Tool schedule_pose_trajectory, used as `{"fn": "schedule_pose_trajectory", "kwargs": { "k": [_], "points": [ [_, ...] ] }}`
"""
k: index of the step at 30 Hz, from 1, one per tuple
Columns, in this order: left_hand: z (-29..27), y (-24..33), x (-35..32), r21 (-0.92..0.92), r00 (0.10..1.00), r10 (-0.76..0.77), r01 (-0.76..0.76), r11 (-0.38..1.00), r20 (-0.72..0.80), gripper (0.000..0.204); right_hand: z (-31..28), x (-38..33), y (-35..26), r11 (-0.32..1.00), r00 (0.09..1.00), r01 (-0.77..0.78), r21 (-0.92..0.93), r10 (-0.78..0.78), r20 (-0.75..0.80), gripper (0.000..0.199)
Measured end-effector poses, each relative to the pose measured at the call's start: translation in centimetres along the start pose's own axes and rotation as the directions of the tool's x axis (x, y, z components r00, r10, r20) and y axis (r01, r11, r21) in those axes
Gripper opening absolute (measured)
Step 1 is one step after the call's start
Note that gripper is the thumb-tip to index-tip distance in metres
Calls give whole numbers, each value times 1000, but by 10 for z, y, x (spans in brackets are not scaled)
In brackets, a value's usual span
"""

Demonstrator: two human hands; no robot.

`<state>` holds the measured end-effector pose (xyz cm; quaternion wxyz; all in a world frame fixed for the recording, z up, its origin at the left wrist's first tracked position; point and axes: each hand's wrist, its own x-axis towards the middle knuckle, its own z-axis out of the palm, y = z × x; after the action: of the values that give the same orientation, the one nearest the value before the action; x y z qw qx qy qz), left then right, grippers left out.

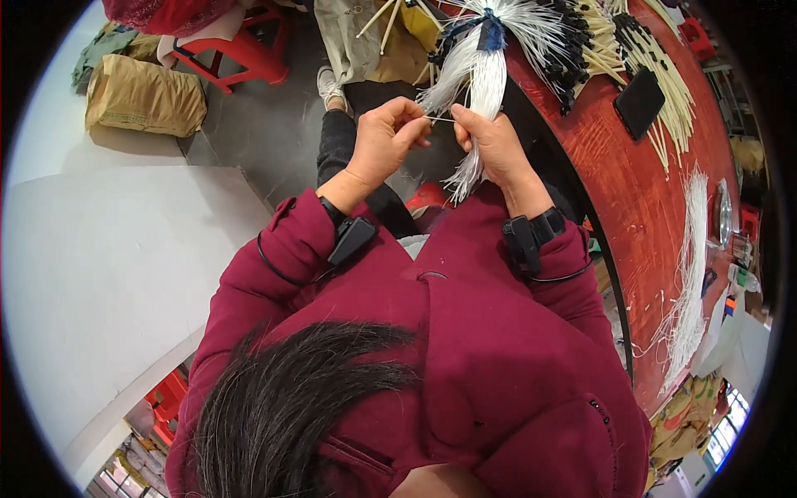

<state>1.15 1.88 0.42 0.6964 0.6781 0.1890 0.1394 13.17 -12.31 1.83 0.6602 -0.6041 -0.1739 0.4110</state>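
Observation:
My right hand (pixel 500 151) is closed around a thick bundle of white cords (pixel 488 81), with the thumb on top. Loose cord ends hang out below that fist. My left hand (pixel 383 139) is beside it, pinching a thin white cord (pixel 442 119) between thumb and fingertips. This cord stretches taut across the short gap to the right thumb. Farther up, a dark blue strip (pixel 491 31) wraps the bundle, and more white cords fan out beyond it at the table's edge.
A red table (pixel 610 207) curves along the right, bearing a black phone (pixel 639 102), cream sticks with black ends (pixel 664 62) and a pile of white cords (pixel 687 282). On the left are a white tabletop (pixel 124 257), a brown paper sack (pixel 145 95) and a red stool (pixel 237 56).

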Motion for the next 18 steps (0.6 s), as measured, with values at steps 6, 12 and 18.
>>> {"fn": "schedule_pose_trajectory", "kwargs": {
  "k": [6,12,18],
  "points": [
    [1,5,2,9,991,-132,132,991,-7,10,-1,1,2,1000,1000,-5,10,5,14,30],
    [-9,15,-4,-178,957,-255,278,944,141,11,-3,3,1,1000,1000,-2,-18,2,11,32],
    [-17,21,-5,-458,918,-350,397,796,188,12,-5,1,-1,996,1000,15,-87,-14,14,34]
  ]
}}
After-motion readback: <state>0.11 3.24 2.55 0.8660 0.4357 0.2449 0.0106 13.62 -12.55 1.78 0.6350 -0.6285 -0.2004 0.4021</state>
